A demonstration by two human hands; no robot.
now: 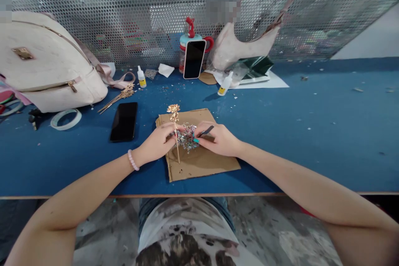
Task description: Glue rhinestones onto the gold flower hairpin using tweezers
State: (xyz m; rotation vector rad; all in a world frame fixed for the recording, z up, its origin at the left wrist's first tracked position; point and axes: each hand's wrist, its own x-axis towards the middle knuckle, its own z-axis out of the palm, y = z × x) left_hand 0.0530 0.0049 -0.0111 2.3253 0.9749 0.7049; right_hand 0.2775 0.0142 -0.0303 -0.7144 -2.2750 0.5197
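Observation:
Over a piece of cardboard (212, 165), my left hand (158, 142) is closed on a gold hairpin (176, 133) with a flower at its top end and a long thin stem pointing towards me. My right hand (222, 139) pinches dark tweezers (206, 131), whose tips are hidden by the fingers. Both hands meet at a pile of small glittering rhinestones (188, 137) in the middle of the cardboard. Fingers of each hand reach to the pile's edge. Whether the tweezers grip a stone is too small to tell.
Left of the cardboard lie a black phone (124, 121), more gold hairpins (118, 97), a tape roll (66, 119) and a white backpack (52, 62). Behind stand two glue bottles (141, 77), a phone (193, 59) leaning on a cup (183, 41), and a handbag (232, 45) against perforated metal.

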